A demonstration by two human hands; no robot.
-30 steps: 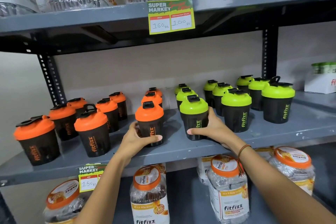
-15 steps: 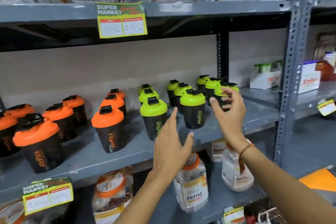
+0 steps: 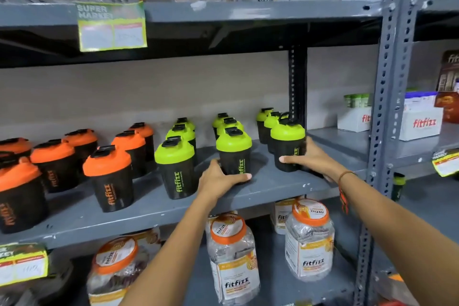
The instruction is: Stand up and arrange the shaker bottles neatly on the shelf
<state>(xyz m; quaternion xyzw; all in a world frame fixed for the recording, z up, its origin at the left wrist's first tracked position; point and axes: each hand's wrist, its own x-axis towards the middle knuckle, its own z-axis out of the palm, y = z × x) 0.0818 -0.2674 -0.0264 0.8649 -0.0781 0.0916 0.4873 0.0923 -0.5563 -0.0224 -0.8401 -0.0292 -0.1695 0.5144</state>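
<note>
Black shaker bottles stand upright in rows on the grey middle shelf (image 3: 273, 189). Those with orange lids (image 3: 106, 164) fill the left half, those with green lids (image 3: 174, 154) the right half. My left hand (image 3: 221, 179) wraps the base of the front green-lidded shaker of the middle row (image 3: 234, 154). My right hand (image 3: 310, 159) grips the lower body of the front green-lidded shaker of the rightmost row (image 3: 288, 146). Both bottles rest on the shelf. My palms hide their bases.
A perforated grey upright (image 3: 390, 107) bounds the shelf on the right, with white fitfizz boxes (image 3: 422, 122) beyond it. The shelf above (image 3: 248, 11) overhangs and carries a price tag (image 3: 111, 27). Clear jars with orange lids (image 3: 231, 256) stand on the shelf below.
Both hands were open in the air half a second ago; now each has closed around a green-lidded shaker. The view has shifted right from the orange bottles.
</note>
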